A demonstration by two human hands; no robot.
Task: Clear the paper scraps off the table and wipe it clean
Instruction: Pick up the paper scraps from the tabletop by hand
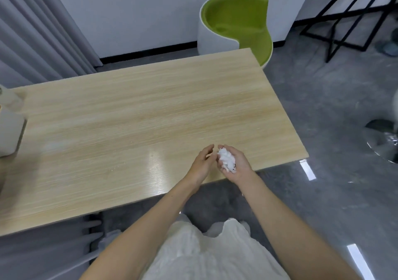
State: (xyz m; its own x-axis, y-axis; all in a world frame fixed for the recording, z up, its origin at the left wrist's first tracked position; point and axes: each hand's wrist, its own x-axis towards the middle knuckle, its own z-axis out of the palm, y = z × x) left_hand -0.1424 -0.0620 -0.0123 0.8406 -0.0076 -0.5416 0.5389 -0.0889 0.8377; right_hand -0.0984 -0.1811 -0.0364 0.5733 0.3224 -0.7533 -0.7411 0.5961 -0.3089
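Gathering looks finished: the right grip (240,164) cups the white paper scraps (226,161) over the pale wood-grain bench's (150,107) near edge, the left grip (202,161) loosely spread beside it, so binning, then wiping, should follow.

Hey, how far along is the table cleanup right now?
Done: the table shows bare wood apart from a few tiny pale specks. In hand: the right hand cups a pile of white paper scraps, the left hand open beside it. Left: binning them and wiping; no cloth is in view.
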